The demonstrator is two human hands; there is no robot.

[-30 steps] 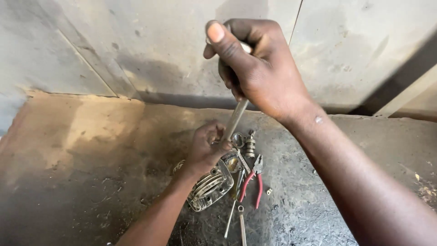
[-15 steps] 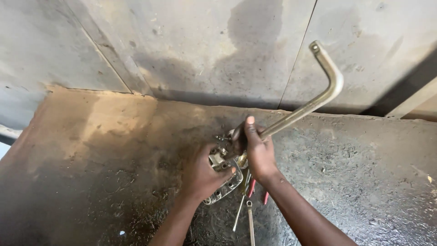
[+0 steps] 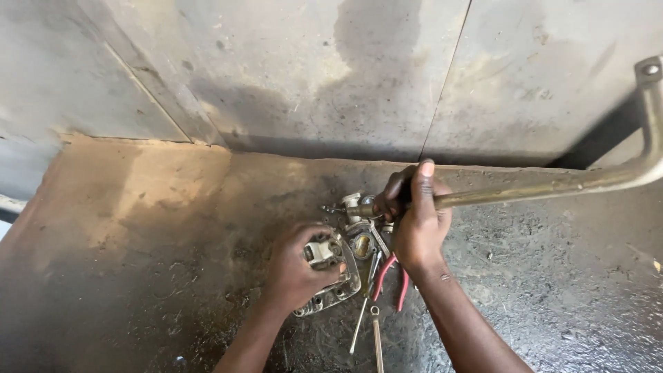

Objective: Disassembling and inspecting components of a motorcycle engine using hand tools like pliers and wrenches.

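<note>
Gripping a long bent metal pipe (image 3: pixel 552 181) near its lower end, my right hand (image 3: pixel 418 224) is clenched around it, the index finger stretched along the top. That pipe runs out to the right and curves upward at the picture's edge. My left hand (image 3: pixel 298 266) is closed on a grey ribbed metal engine casing (image 3: pixel 331 280) lying on the dirty concrete floor (image 3: pixel 138 242). Just beside the casing lie red-handled pliers (image 3: pixel 390 276) and two slim steel spanners (image 3: pixel 366 321), with small metal fittings (image 3: pixel 356 204) clustered under the pipe's end. A stained grey wall (image 3: pixel 311 69) rises behind.
</note>
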